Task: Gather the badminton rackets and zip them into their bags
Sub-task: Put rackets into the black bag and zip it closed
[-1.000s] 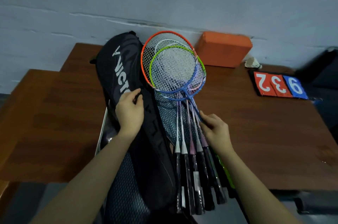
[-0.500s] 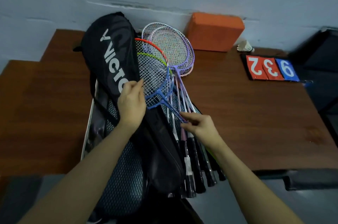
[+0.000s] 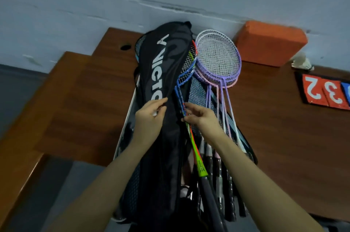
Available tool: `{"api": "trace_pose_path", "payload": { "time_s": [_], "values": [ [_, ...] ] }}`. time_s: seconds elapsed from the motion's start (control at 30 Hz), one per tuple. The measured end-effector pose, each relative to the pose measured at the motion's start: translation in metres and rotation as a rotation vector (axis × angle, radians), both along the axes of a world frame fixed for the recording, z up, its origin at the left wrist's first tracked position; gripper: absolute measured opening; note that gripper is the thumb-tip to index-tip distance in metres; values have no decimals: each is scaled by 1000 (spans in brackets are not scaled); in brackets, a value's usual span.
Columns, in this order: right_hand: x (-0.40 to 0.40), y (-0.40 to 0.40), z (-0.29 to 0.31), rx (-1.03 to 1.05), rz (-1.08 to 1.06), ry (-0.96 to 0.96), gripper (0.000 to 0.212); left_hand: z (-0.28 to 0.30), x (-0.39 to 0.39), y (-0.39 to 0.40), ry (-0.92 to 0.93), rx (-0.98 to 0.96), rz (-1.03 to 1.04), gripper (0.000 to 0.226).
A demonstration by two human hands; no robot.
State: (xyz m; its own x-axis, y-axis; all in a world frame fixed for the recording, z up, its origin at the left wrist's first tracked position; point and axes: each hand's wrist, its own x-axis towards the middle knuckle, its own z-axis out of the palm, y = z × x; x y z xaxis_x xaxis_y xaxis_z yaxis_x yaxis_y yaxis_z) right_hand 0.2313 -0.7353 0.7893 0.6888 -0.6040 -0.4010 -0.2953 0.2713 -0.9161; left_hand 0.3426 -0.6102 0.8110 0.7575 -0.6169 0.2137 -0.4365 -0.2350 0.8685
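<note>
Black racket grips overhang the near edge of the wooden table (image 3: pixel 79 103). The left hand (image 3: pixel 149 118) pinches the black bag (image 3: pixel 170 72) flap; the right hand (image 3: pixel 202 118) pinches the blue racket (image 3: pixel 184 78) shaft. Bag and rackets run lengthwise away, heads toward the wall, purple rackets (image 3: pixel 219 57) beside the bag.

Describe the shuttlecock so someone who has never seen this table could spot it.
Find the orange block against the wall. The shuttlecock lies on the table just right of it, above the score cards. It is the only small white feathered thing there.
</note>
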Motion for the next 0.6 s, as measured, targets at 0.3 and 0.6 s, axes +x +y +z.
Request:
{"api": "trace_pose_path", "payload": {
  "time_s": [0.3, 0.6],
  "values": [
    [66, -1, -18, -34, 15, 0, 33, -1, 35, 15, 434, -108, 112, 25],
    [72, 7, -39, -215, 240, 145, 44, -26, 47, 17, 379, -27, 9, 24]
  ]
}}
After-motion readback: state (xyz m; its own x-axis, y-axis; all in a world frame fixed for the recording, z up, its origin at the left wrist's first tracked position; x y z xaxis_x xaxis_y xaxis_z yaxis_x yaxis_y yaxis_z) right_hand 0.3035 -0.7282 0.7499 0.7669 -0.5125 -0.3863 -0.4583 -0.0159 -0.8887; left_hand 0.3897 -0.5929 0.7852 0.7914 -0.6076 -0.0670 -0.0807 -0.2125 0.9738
